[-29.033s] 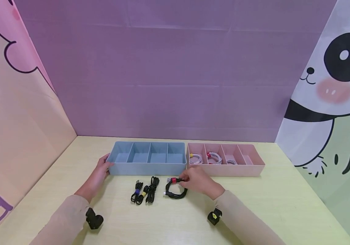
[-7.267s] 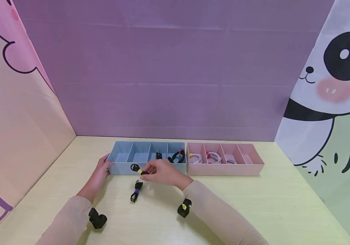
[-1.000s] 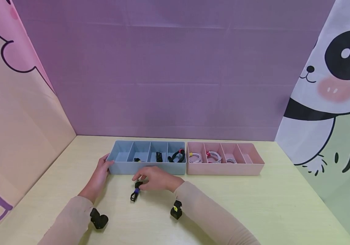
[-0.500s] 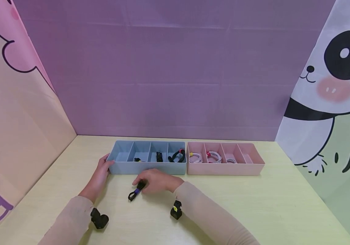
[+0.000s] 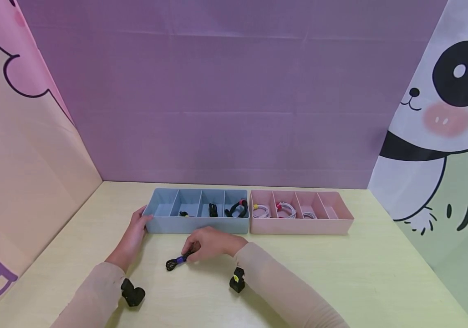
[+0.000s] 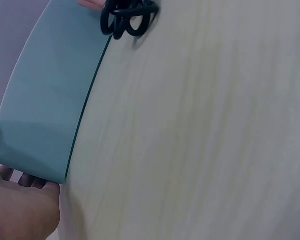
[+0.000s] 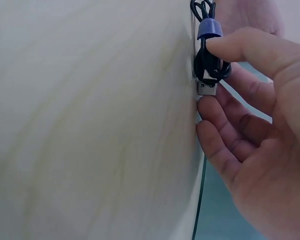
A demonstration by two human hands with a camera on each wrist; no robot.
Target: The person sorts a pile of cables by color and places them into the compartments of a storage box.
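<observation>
My right hand (image 5: 209, 243) pinches a coiled black USB cable (image 5: 172, 263) with a purple tie, just in front of the blue divided box (image 5: 197, 226). In the right wrist view, thumb and fingers hold the cable (image 7: 210, 70) near its metal USB plug (image 7: 207, 89). My left hand (image 5: 134, 225) grips the left end of the blue box, fingers curled behind that end in the left wrist view. Inside the box, from the second compartment rightward, lie a yellow-tied black cable (image 5: 183, 213), a bundled black cable (image 5: 213, 210) and a red-tied black cable (image 5: 236, 209).
A pink divided box (image 5: 301, 227) stands right of the blue one, nearly touching it. White coiled cables (image 5: 286, 209) lie in its three left compartments. Both stand on a pale wooden table (image 5: 361, 273), before a purple backdrop (image 5: 234, 91).
The red-tied, bundled and yellow-tied cables have gone from the table into the blue box. Within the last second, my right hand has grasped the purple-tied cable, and its looped end has swung left.
</observation>
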